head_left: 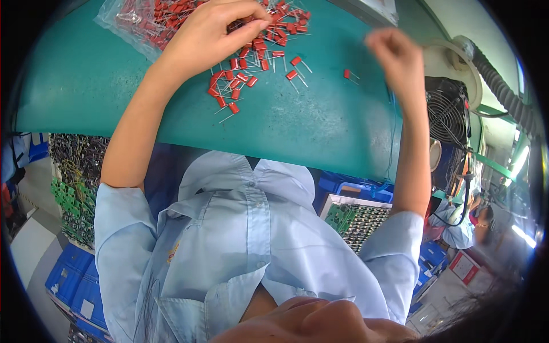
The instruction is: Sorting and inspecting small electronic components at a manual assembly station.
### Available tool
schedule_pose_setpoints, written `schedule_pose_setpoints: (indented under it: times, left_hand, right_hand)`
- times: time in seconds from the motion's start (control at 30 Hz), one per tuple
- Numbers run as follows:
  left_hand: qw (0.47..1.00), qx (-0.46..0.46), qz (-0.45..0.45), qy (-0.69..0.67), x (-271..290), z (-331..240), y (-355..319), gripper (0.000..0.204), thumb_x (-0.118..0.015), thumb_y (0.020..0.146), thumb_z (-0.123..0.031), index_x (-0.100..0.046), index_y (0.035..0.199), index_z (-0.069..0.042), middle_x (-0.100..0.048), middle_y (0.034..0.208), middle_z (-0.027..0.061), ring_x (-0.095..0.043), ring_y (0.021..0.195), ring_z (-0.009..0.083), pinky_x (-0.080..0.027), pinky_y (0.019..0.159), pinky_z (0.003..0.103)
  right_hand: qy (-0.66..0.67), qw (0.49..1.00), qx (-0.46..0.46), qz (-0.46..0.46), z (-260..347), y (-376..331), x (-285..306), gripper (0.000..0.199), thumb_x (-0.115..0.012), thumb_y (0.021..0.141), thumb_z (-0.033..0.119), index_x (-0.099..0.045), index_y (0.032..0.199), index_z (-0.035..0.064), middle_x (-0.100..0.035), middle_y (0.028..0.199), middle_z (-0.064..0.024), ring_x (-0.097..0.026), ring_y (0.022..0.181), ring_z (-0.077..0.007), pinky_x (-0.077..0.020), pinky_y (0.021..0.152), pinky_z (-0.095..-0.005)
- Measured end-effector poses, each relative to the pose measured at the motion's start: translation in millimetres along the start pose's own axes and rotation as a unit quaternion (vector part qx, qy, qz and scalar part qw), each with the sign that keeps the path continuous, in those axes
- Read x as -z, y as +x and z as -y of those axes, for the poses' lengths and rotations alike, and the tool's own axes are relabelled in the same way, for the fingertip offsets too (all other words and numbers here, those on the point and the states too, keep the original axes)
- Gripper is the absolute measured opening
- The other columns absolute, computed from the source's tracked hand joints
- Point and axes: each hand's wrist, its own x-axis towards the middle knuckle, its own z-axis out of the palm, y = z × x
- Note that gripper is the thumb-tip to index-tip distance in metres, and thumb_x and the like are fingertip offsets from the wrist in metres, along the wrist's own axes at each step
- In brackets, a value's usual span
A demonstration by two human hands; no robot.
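Observation:
My left hand (214,31) rests curled over a heap of small red two-legged components (246,63) on the green table (320,120), fingertips pinched among them near the top of the pile. Whether it grips one I cannot tell. My right hand (394,54) is blurred, raised over the table at the right with fingers drawn together; anything in them is too small to see. A single red component (347,74) lies just left of it. Loose ones (293,67) lie scattered between the hands.
A clear plastic bag (143,20) of the same red parts lies at the top left. A black fan (449,111) and a corrugated hose (503,86) stand at the right. Racks of green circuit boards (71,194) and blue bins (74,280) sit below the table edge.

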Motion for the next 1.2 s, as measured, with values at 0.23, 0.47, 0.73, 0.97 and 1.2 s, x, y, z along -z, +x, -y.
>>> schedule_pose_setpoints:
  times: [0.23,0.47,0.73,0.97,1.2]
  left_hand:
    - [0.999,-0.012,-0.012,0.041,25,-5,-3,0.012,-0.071,0.095,-0.009,-0.076,0.104,-0.003,-0.073,0.107,0.0038,-0.065,0.095,0.0190,-0.052,0.082,0.031]
    - [0.994,-0.006,-0.007,0.107,22,-14,-2,0.011,-0.071,0.096,-0.010,-0.075,0.103,-0.002,-0.072,0.104,0.0051,-0.064,0.092,0.0198,-0.052,0.082,0.032]
    - [0.946,-0.255,-0.133,-0.152,-19,20,21,0.011,-0.068,0.095,-0.011,-0.073,0.097,-0.002,-0.071,0.098,0.0076,-0.064,0.091,0.0241,-0.052,0.086,0.033]
    - [0.999,-0.009,-0.010,0.046,-7,27,-10,0.012,-0.068,0.095,-0.012,-0.073,0.097,-0.002,-0.071,0.097,0.0073,-0.063,0.090,0.0237,-0.052,0.085,0.033]
    - [0.999,0.034,-0.009,0.013,-8,15,-11,0.010,-0.068,0.094,-0.011,-0.073,0.097,-0.002,-0.071,0.096,0.0071,-0.062,0.088,0.0233,-0.051,0.083,0.033]
  right_hand:
    - [-0.023,0.998,-0.057,-0.024,-17,44,9,0.016,-0.074,0.096,0.020,-0.076,0.097,0.0037,-0.071,0.084,0.0003,-0.057,0.074,-0.0055,-0.0441,0.068,-0.0188]
    - [-0.104,0.963,-0.153,0.198,13,-16,-8,0.019,-0.076,0.093,0.018,-0.074,0.086,0.0012,-0.065,0.072,-0.0022,-0.051,0.064,-0.0092,-0.0423,0.061,-0.0223]
    - [-0.163,0.978,-0.035,0.127,27,-43,0,0.012,-0.075,0.091,0.009,-0.073,0.090,-0.0025,-0.066,0.074,-0.0035,-0.053,0.066,-0.0099,-0.0463,0.063,-0.0242]
    - [0.100,0.964,-0.155,0.192,41,-67,0,0.009,-0.070,0.091,0.000,-0.072,0.100,-0.0029,-0.068,0.084,-0.0043,-0.056,0.071,-0.0119,-0.0477,0.069,-0.0256]
    - [0.002,0.976,-0.056,0.212,26,-75,-22,0.019,-0.065,0.092,-0.005,-0.066,0.110,-0.0011,-0.066,0.093,-0.0055,-0.056,0.078,-0.0153,-0.0471,0.072,-0.0282]
